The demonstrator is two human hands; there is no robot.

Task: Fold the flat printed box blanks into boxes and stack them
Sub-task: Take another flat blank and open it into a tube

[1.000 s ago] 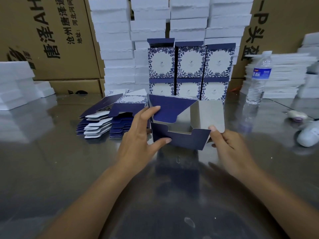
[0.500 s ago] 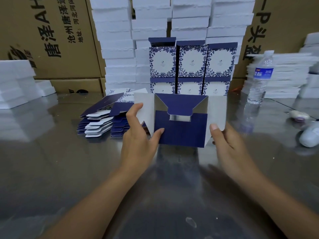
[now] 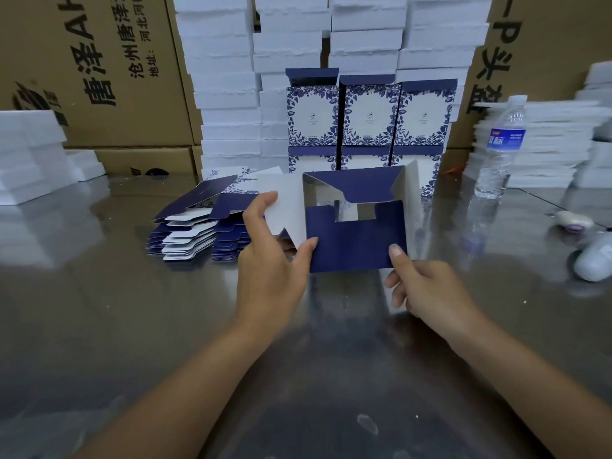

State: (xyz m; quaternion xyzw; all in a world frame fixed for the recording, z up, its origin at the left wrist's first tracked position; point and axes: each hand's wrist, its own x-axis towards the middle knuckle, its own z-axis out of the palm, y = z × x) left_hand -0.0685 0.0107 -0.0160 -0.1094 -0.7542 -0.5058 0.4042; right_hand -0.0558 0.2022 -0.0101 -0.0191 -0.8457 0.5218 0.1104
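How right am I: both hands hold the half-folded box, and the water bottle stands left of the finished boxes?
Wrong on one point: the head view shows the water bottle standing right of the finished boxes. The left hand and right hand do hold the half-folded box.

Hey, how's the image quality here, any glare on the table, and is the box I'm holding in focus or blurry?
Head view: the table is glossy, mirroring the water bottle and foam stacks, a soft sheen, no blown-out glare; head view again, the half-folded box is sharp, while the edges smear and bow with the wide lens, as on the cardboard cartons.
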